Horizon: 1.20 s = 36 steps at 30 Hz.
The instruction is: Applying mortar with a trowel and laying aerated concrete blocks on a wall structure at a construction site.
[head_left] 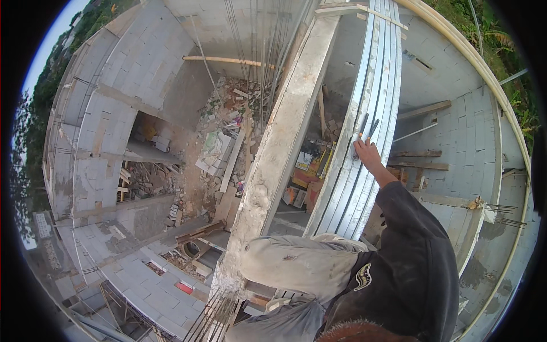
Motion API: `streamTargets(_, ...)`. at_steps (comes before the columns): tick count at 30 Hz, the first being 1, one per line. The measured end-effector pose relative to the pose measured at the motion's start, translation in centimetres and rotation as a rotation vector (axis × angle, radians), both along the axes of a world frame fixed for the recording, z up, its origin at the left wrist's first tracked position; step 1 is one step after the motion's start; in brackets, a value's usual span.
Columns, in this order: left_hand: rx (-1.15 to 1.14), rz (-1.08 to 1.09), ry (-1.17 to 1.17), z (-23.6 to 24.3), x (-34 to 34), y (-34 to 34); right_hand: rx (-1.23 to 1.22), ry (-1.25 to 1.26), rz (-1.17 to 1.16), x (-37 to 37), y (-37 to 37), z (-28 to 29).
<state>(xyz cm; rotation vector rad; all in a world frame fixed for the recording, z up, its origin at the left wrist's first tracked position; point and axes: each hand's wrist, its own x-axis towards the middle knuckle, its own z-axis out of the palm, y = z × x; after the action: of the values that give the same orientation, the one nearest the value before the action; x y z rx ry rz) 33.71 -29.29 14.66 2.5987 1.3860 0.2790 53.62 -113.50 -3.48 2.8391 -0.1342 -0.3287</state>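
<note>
My right hand (368, 154) reaches out over long, shiny galvanized metal channels (364, 188) lying side by side. Its fingers close on a hand tool with two dark, spread handles (374, 126), which looks like pliers or snips. Small orange patches show on the handles near my fingertips. The handles point away from my hand, and the tool's other end is mostly hidden by my fingers. A dark sleeve covers my right arm. My left hand is not in view. My bent legs in dusty, light trousers (302, 265) rest across a rough concrete beam.
The concrete beam (288, 122) runs beside the channels, high above a lower floor. Rubble (219, 151) and planks lie below on the left. Thin rebar (219, 310) sticks up by my legs. Wooden strips (383, 16) cross the channels' far end. Block walls (456, 134) stand around.
</note>
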Motion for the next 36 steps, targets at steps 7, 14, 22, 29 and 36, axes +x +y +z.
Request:
streamTargets(7, 0.167, -0.018, 0.138, 3.1, -8.5, 4.6, 0.246, -0.004, 0.269, -2.5, 3.1, 2.5)
streamTargets(14, 0.074, 0.125, -0.005, 7.0, -16.6, 9.0, 1.279, 0.302, -0.207, 0.6, 10.7, 11.1)
streamTargets(22, -0.175, 0.228, -0.408, 6.7, -14.6, 4.5, 1.391, 0.873, -0.091, 9.4, 32.0, 23.3)
streamTargets(29, 0.032, 0.228, -0.229, 7.1, -13.1, 2.3, 1.293, 1.244, 0.150, 0.7, 48.3, 26.3)
streamTargets(36, -0.207, 0.297, -0.561, 11.7, -13.7, -3.3, 1.387, 1.809, 0.007, -13.2, 56.0, 27.0)
